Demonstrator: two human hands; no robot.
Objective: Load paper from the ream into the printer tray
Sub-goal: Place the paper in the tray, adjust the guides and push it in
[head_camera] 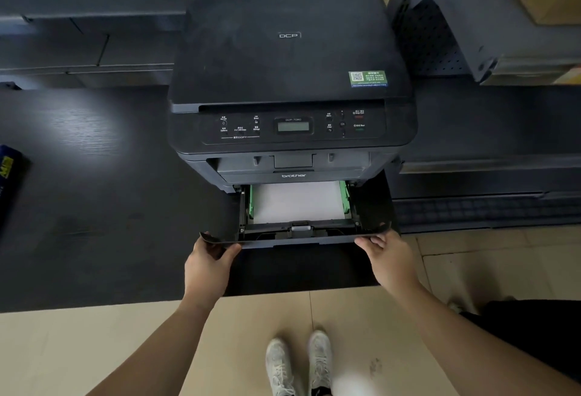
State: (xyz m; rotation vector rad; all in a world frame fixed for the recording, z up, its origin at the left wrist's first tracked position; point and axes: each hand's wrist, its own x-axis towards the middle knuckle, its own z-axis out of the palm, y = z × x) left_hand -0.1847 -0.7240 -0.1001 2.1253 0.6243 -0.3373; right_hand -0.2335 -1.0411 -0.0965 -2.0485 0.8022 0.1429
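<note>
The printer (290, 81) stood at the centre of the frame on a table (94, 191), its tray (295, 235) drawn out toward the lower edge. Paper (297, 202) lay inside the tray, between two side guides (345, 199). The left hand (209, 265) held the tray's front lip at its left end, the right hand (385, 254) at its right end. A ream (8, 175) lay on the table at the far left edge. Two shoes (298, 364) stood on the floor (110, 348) at the bottom centre, below the tray. Shelving (440, 34) rose at the upper right, beside the printer.

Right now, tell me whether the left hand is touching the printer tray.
Touching. The head view shows the left hand with its thumb over the front lip of the printer tray at the left corner; the right hand grips the right corner likewise.
</note>
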